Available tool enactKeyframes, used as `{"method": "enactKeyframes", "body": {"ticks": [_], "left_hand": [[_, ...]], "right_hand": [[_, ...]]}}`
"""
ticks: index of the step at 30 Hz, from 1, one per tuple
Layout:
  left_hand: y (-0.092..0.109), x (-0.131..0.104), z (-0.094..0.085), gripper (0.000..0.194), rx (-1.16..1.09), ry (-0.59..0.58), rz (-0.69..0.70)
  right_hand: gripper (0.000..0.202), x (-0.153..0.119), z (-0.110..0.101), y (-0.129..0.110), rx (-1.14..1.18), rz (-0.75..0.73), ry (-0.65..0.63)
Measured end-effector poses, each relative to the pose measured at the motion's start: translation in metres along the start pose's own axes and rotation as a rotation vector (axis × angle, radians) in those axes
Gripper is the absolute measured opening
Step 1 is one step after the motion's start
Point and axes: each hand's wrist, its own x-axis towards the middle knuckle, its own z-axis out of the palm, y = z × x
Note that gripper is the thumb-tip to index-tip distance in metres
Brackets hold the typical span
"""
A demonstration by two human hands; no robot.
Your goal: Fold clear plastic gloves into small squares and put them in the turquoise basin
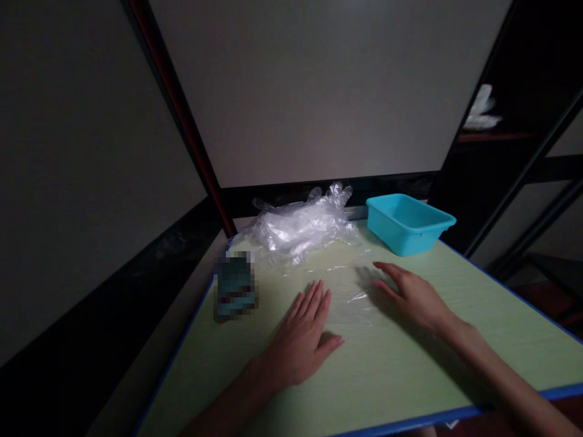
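A thin clear plastic sheet, perhaps a disposable glove, lies flat on the pale green table between my hands. My left hand rests palm down at its left edge, fingers stretched forward and thumb out to the side. Over the right part of the clear plastic, my right hand hovers with thumb and fingers apart, casting a shadow; nothing shows in it. Behind them sits a heaped pile of clear plastic disposable gloves, some finger shapes sticking up at its top.
A turquoise plastic basin stands at the back right of the table, which has a blue edge. On the left is a dark green item, blurred out. Grey panels rise behind; white things sit on a dark shelf at right.
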Motion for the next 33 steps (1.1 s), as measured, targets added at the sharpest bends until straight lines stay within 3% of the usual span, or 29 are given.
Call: {"method": "enactKeyframes", "body": {"ticks": [4, 8, 15, 21, 26, 30, 33], "left_hand": [[-0.011, 0.027, -0.008, 0.055, -0.105, 0.033, 0.119], [-0.026, 0.060, -0.007, 0.039, -0.234, 0.081, 0.172], [-0.033, 0.091, 0.011, 0.031, -0.527, 0.122, 0.131], [-0.036, 0.097, 0.016, 0.025, -0.964, 0.092, -0.053], [-0.038, 0.099, 0.014, 0.020, -1.050, 0.087, -0.082], [-0.039, 0.100, 0.015, 0.018, -1.050, 0.095, -0.073], [-0.039, 0.100, 0.016, 0.018, -1.069, 0.098, -0.074]], "right_hand": [[0.024, 0.053, 0.005, 0.019, 0.034, 0.140, 0.043], [0.019, 0.078, 0.028, 0.032, -0.007, 0.262, 0.120], [0.010, 0.077, 0.045, 0.042, 0.011, 0.295, 0.170], [0.009, 0.077, 0.042, 0.044, 0.152, 0.195, 0.209], [0.015, 0.069, 0.029, 0.037, 0.342, 0.097, 0.213], [0.021, 0.062, 0.010, 0.031, 0.662, 0.017, 0.108], [0.022, 0.056, -0.004, 0.027, 0.872, -0.035, -0.153]]}}
